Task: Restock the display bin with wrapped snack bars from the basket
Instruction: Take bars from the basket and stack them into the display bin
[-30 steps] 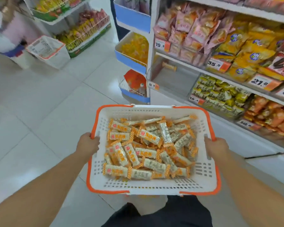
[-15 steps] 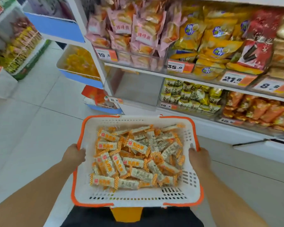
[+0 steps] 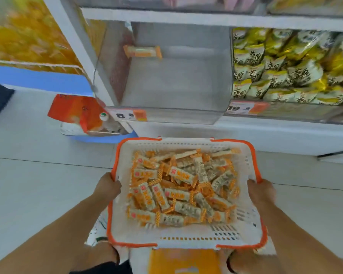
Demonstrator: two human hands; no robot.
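Orange trim under the left hand (image 3: 107, 186) first: its fingers curl over the left rim of the white basket (image 3: 186, 237) and grip it. Between the two hands, a heap of wrapped snack bars (image 3: 181, 189) fills the basket floor, orange-and-white wrappers lying every which way. Up beyond the fingers, the clear display bin (image 3: 174, 80) sits on the shelf, holding one lone bar (image 3: 142, 51) at its back left. Over to the right hand (image 3: 260, 191), gripping the right rim, fingers wrapped down over the edge. Up and right of it, yellow-green snack packets (image 3: 281, 76) crowd the neighbouring bin.
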